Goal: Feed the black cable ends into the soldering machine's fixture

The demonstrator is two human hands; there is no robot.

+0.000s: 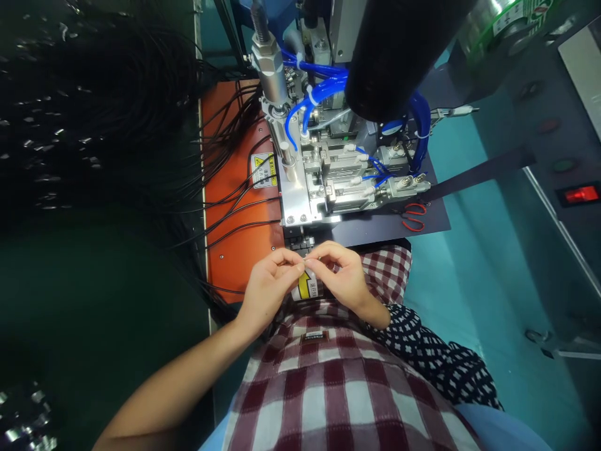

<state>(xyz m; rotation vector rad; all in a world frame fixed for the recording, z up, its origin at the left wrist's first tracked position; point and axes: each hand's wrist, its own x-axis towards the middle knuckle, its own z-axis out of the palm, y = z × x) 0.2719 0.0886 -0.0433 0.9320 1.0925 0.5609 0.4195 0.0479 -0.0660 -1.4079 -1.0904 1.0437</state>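
My left hand (268, 285) and my right hand (344, 279) meet fingertip to fingertip at the near end of a metal machine (297, 194). Each is closed in a pinch of thumb and forefinger. Whatever lies between the fingertips is too small to make out. Just beyond them sits a small dark metal fixture (298, 239) at the machine's front. Below the fingertips shows a white label (313, 288) with a yellow arrow, partly covered by my hands.
Several black cables (237, 141) cross the orange plate (239, 250) at left from a large dark bundle (117, 94). Blue air tubes (323, 91) run above the machine. Red-handled scissors (413, 219) lie at right on the dark plate (375, 232). A black cylinder (394, 62) hangs overhead.
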